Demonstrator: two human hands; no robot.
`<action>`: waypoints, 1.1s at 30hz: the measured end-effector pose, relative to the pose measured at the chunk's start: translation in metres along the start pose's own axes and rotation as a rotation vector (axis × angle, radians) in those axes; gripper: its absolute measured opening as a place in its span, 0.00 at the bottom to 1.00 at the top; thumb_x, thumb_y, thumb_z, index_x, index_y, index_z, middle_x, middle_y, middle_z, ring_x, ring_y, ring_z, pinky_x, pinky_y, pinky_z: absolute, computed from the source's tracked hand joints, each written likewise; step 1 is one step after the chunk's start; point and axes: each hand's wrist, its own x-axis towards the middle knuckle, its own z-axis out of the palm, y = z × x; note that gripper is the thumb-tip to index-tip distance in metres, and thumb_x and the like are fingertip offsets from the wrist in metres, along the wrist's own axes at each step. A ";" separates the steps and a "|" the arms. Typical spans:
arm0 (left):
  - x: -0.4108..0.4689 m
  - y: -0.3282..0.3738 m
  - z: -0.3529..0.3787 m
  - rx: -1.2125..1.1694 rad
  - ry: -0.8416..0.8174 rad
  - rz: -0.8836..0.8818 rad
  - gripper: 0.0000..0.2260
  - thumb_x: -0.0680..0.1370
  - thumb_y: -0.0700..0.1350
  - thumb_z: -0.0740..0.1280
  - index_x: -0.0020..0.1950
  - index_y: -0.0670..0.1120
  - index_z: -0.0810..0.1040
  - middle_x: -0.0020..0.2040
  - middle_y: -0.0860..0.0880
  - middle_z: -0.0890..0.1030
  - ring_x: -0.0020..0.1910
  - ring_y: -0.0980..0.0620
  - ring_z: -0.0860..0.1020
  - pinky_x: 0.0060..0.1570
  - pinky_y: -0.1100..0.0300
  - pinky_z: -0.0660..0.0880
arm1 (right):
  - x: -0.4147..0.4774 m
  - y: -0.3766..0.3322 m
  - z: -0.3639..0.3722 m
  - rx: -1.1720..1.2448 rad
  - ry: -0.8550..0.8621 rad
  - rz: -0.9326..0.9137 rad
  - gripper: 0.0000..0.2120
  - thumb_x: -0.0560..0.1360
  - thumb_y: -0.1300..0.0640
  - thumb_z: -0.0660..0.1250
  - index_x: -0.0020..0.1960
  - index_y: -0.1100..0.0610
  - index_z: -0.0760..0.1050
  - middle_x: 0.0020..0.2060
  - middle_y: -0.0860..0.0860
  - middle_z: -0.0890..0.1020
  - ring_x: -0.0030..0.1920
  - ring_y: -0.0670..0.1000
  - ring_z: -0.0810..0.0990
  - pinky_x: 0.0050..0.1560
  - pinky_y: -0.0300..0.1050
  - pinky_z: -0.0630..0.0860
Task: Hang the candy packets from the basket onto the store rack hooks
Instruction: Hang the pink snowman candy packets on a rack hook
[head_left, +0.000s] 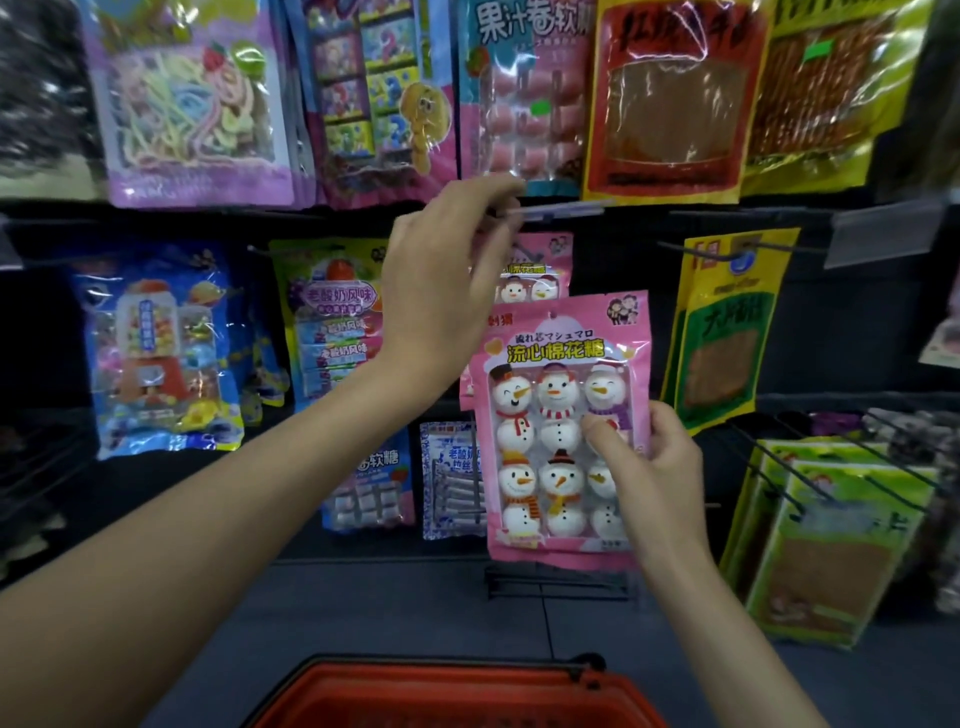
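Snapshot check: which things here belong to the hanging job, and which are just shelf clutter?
Job:
pink snowman marshmallow packet, held by right hand
left hand pinching clear plastic price-tag strip
second pink snowman packet hung behind
red plastic basket

Just there:
blue gumball-machine candy packet
green-yellow snack packets
red-and-yellow snack packet

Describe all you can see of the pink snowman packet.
The snowman marshmallow packet is glossy pink plastic with yellow lettering and a clear window showing nine snowman sweets in three rows. It is upright, slightly tilted, not yet hung. The right hand grips its lower right edge, thumb on the front. The left hand pinches a label strip above, apart from it.
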 end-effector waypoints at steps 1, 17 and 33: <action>0.002 0.004 -0.001 -0.105 -0.006 -0.104 0.08 0.84 0.45 0.66 0.61 0.46 0.80 0.50 0.56 0.83 0.48 0.58 0.81 0.51 0.52 0.80 | 0.001 -0.001 0.001 -0.001 0.000 -0.009 0.05 0.76 0.57 0.75 0.49 0.53 0.79 0.41 0.51 0.84 0.40 0.45 0.81 0.40 0.36 0.76; 0.022 -0.002 0.001 -0.592 -0.008 -0.617 0.08 0.77 0.44 0.77 0.53 0.41 0.86 0.44 0.50 0.87 0.42 0.61 0.83 0.44 0.69 0.76 | 0.008 -0.019 0.019 0.037 0.107 -0.127 0.14 0.75 0.57 0.77 0.56 0.54 0.76 0.48 0.54 0.85 0.46 0.48 0.84 0.42 0.33 0.76; 0.016 -0.010 0.006 -0.494 0.017 -0.406 0.05 0.78 0.44 0.75 0.49 0.43 0.88 0.42 0.51 0.88 0.46 0.52 0.86 0.54 0.53 0.83 | 0.025 -0.022 0.028 -0.040 0.166 -0.142 0.13 0.76 0.52 0.76 0.55 0.54 0.76 0.46 0.50 0.85 0.40 0.40 0.82 0.37 0.28 0.73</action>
